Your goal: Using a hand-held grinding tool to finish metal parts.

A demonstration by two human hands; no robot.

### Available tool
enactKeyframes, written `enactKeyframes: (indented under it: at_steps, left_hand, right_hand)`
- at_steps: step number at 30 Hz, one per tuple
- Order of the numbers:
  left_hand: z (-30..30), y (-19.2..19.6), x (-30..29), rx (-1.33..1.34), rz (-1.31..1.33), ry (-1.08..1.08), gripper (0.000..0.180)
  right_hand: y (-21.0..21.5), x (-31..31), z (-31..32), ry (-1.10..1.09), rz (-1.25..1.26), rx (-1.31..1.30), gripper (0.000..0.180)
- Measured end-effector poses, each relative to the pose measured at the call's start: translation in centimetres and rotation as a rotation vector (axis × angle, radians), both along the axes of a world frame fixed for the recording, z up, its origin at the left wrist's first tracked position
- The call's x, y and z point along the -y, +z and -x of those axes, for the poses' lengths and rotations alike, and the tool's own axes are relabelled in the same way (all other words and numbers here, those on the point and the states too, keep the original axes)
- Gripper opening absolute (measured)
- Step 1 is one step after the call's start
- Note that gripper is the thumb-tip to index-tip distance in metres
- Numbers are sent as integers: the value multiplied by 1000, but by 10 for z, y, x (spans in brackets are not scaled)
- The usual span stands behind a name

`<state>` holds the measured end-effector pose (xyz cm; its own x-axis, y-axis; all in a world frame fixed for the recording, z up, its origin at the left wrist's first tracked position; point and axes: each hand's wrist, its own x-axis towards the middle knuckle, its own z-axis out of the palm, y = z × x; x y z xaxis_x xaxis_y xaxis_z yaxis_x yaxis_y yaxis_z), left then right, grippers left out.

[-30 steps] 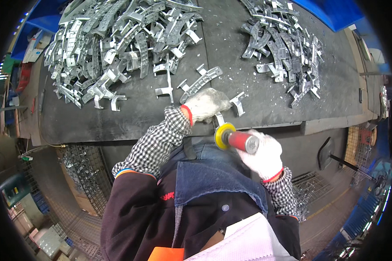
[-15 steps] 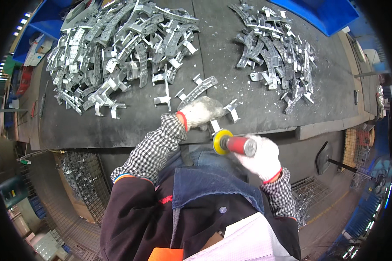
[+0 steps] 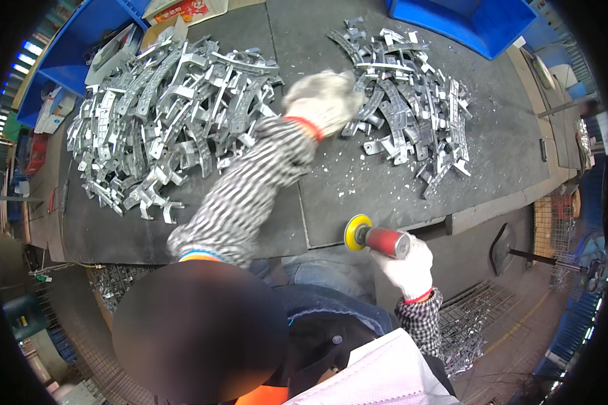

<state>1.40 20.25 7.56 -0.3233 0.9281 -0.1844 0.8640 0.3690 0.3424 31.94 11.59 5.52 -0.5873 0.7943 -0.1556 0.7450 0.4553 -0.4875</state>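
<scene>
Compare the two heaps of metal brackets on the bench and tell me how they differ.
The left heap is larger and spreads wide; the right heap is smaller and more compact. The gloved left hand rests at the right heap's near edge, while no hand touches the left heap. Both are jumbled silvery curved brackets on the dark bench.

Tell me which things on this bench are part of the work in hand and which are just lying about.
In the work:
- left hand, gloved, reaching onto the right pile of metal brackets
- right hand, gripping the red grinder with yellow disc
- left pile of metal brackets

Lying about:
- blue bin at the far right
- blue bin at the far left
- cardboard box
</scene>
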Motion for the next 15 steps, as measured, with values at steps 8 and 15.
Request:
enactKeyframes:
  at_steps: [8,15]
  left_hand:
    - [1,-54,-63,138,17,38,45]
    - [-7,-13,39,788,-171,147,57]
  right_hand:
    - [-18,0,-12,-123,86,-64,30]
    - [-26,7,-23,-21,-128,-191,30]
